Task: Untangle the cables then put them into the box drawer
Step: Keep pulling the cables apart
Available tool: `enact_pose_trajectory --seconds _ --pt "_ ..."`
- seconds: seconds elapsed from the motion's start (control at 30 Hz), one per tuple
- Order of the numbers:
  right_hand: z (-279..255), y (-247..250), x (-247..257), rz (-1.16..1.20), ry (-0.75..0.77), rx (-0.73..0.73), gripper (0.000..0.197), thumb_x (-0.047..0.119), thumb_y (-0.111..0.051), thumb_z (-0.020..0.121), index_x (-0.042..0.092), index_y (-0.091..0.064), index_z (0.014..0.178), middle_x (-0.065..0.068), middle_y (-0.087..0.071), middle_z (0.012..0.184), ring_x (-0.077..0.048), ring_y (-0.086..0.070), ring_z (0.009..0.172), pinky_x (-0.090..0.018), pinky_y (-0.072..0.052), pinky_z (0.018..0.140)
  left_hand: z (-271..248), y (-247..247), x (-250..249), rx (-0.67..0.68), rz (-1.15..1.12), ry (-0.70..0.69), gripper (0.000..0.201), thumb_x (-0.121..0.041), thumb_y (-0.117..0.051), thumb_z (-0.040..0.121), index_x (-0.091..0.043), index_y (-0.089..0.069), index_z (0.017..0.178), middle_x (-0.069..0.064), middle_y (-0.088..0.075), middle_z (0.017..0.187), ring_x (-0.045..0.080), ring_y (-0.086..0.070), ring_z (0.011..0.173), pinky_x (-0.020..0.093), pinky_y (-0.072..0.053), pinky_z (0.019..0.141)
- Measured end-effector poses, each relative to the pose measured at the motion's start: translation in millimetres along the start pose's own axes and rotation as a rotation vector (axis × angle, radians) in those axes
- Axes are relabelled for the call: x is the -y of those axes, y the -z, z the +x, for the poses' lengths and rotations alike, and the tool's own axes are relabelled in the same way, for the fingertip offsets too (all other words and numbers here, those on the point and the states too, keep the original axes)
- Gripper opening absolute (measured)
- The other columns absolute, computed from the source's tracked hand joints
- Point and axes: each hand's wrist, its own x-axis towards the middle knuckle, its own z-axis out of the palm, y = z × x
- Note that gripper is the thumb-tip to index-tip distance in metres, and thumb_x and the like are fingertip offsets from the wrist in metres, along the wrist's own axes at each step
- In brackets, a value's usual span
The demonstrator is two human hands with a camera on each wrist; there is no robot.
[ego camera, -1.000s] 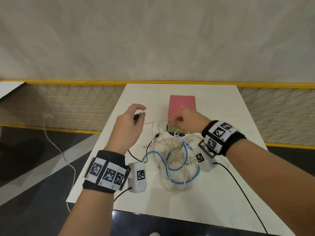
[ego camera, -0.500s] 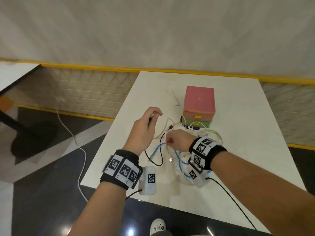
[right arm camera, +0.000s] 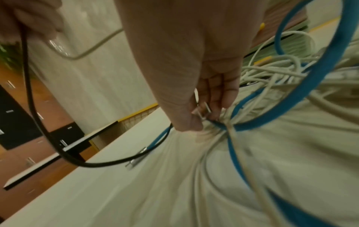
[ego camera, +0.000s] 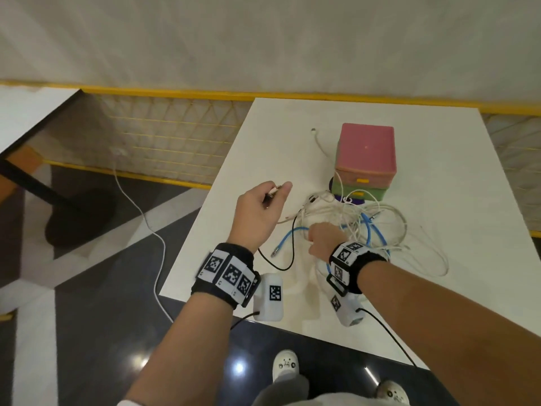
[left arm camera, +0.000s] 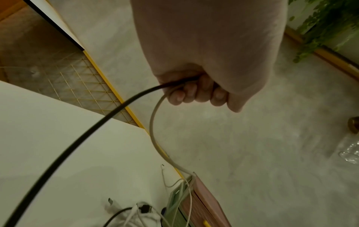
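Note:
A tangle of white and blue cables lies on the white table in front of a stacked drawer box, pink on top and green below. My left hand is raised at the table's left edge, its curled fingers gripping a black cable and a white cable. My right hand is down in the tangle and pinches a bundle of cables with a metal plug between thumb and fingers. A blue cable loops around the right wrist.
A loose white cable end lies left of the box. The table's near edge is close under my wrists. A second table stands to the far left, and a white cord trails on the dark floor.
The right hand has come back from the box into the near left part of the tangle and taken hold of cables there. The left hand keeps its cables raised. The head view has shifted left.

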Motion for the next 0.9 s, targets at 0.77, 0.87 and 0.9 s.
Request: enact_pose_trajectory --seconds 0.77,0.87,0.9 --pt "-95.9 122.6 -15.1 1.352 0.238 -0.549 0.013 0.013 -0.062 0.089 0.007 -0.072 0.095 -0.018 -0.07 0.086 -0.026 -0.065 0.082 -0.047 -0.054 0.088 29.5 -50.8 -59.1 0.262 -0.146 -0.205 0.023 -0.025 -0.055 0.097 -0.015 -0.065 0.115 -0.004 -0.06 0.093 -0.013 -0.054 0.079 0.005 -0.038 0.076" --pt "-94.1 121.2 -15.4 1.383 0.261 -0.493 0.022 0.011 -0.052 0.095 0.004 -0.068 0.108 -0.023 -0.068 0.106 -0.029 -0.065 0.098 -0.049 -0.052 0.094 29.3 -55.1 -60.6 0.213 -0.166 -0.238 0.023 -0.02 -0.058 0.095 -0.017 -0.068 0.116 0.003 -0.055 0.098 -0.012 -0.053 0.084 0.002 -0.038 0.08" --pt "-93.4 121.2 -14.9 1.398 0.278 -0.454 0.026 0.012 -0.049 0.096 0.003 -0.065 0.115 -0.022 -0.066 0.114 -0.029 -0.064 0.106 -0.047 -0.051 0.096 30.3 -56.0 -60.7 0.184 -0.172 -0.229 0.022 -0.02 -0.057 0.096 -0.017 -0.069 0.114 0.006 -0.055 0.1 -0.01 -0.054 0.087 0.002 -0.038 0.081"
